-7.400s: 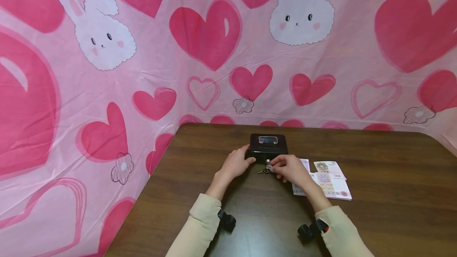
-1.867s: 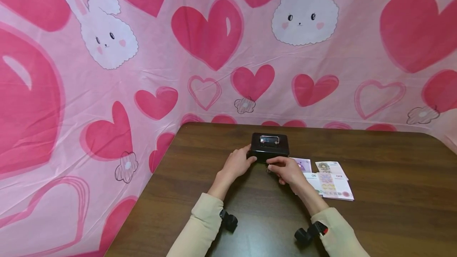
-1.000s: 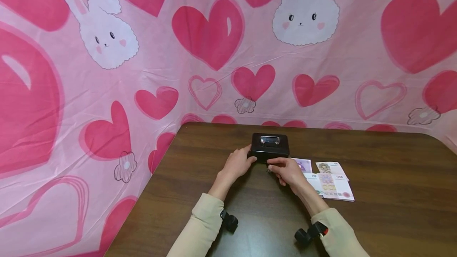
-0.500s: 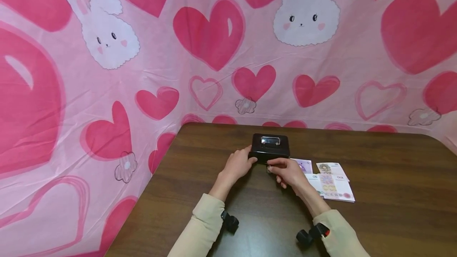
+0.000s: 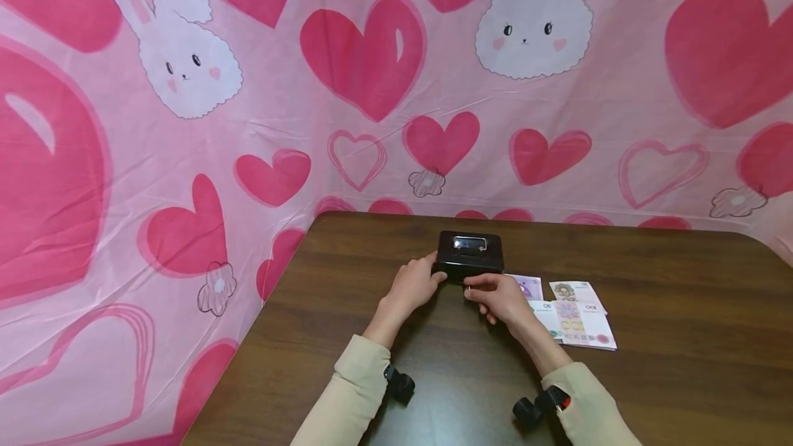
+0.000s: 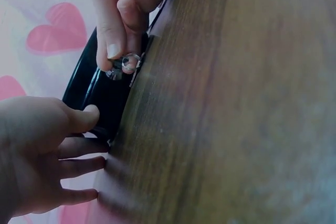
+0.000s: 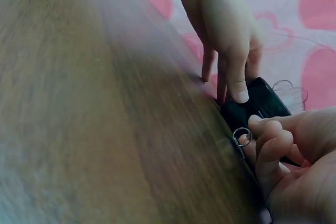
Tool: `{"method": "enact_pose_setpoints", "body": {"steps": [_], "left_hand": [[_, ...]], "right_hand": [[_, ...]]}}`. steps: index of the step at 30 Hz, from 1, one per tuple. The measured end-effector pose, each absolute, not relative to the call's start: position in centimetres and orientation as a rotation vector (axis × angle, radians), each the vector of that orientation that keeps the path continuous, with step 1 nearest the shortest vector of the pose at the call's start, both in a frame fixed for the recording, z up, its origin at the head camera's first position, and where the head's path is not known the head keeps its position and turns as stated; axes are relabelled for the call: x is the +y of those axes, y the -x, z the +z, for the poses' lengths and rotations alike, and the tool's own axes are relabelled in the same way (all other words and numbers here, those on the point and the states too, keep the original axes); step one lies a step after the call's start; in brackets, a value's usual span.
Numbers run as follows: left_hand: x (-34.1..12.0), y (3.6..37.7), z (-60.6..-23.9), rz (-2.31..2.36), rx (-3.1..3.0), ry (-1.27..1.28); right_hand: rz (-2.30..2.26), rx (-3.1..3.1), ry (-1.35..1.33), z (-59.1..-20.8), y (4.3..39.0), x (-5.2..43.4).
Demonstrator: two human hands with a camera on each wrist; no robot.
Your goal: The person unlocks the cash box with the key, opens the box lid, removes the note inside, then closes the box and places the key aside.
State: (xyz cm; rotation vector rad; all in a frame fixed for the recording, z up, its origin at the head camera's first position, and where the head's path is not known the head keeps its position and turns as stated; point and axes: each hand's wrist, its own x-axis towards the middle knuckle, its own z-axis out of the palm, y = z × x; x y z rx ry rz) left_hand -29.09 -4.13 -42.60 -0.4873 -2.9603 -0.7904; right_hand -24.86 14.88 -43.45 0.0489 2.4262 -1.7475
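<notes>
A black cash box (image 5: pixel 471 266) with a silver handle (image 5: pixel 470 244) on its lid stands closed on the table. My left hand (image 5: pixel 410 285) steadies its left front corner, thumb on the front face and the other fingers fairly straight along the side. At the front, my right hand (image 5: pixel 500 296) pinches a key at the lock between thumb and forefinger. The key's head is mostly hidden by those fingers. In the left wrist view the silvery lock cylinder (image 6: pixel 113 74) shows beside the fingertips. A key ring (image 7: pixel 234 135) hangs below them in the right wrist view, with a second key (image 7: pixel 239 148) on it.
Several banknotes (image 5: pixel 585 327) lie overlapping on the brown wooden table (image 5: pixel 694 336), to the right of the box and partly behind my right wrist. Behind the table's far edge hangs a pink cloth (image 5: pixel 272 88) with hearts and rabbits.
Since the oldest frame my right hand has shifted slightly left and in front of the lock, now covering the lock and most of the keys. Over the last second both hands stay nearly still.
</notes>
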Motion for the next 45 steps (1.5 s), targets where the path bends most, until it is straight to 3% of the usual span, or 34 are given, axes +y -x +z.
{"method": "enact_pose_setpoints", "body": {"steps": [35,45], "left_hand": [[-3.85,28.87,-42.23,-0.816,-2.996,0.441],[-4.07,28.95,-42.30,-0.823,-2.961,0.536]], "right_hand": [[-1.689,2.588,0.002,-43.30,24.71,14.86],[-1.716,2.551,0.005,-43.33,24.70,15.07]]}}
